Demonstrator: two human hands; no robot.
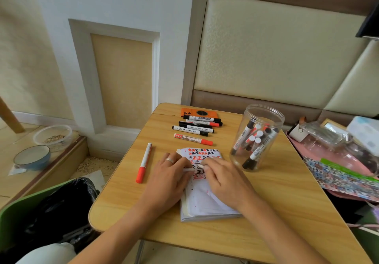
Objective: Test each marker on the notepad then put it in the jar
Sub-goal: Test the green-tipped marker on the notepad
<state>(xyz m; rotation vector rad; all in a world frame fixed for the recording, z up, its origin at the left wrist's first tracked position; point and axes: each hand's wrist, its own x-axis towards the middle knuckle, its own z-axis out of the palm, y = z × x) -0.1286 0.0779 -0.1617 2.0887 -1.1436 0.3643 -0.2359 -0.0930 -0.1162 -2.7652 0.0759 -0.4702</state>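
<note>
Both hands meet over the notepad (202, 183); the left hand (170, 173), a ring on one finger, and the right hand (222, 176) together pinch a white marker (189, 169) lying crosswise above the scribbled page; the notepad rests mid-table (276, 212); a red-capped marker (144, 163) lies to the left; five more markers (198, 129) sit in a row beyond; the clear jar (257, 138), holding several markers, stands at right.

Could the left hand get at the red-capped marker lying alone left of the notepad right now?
Probably yes: the red-capped marker lies on bare table just left of the left hand, nothing between them. But its fingers seem to pinch a white marker first.
</note>
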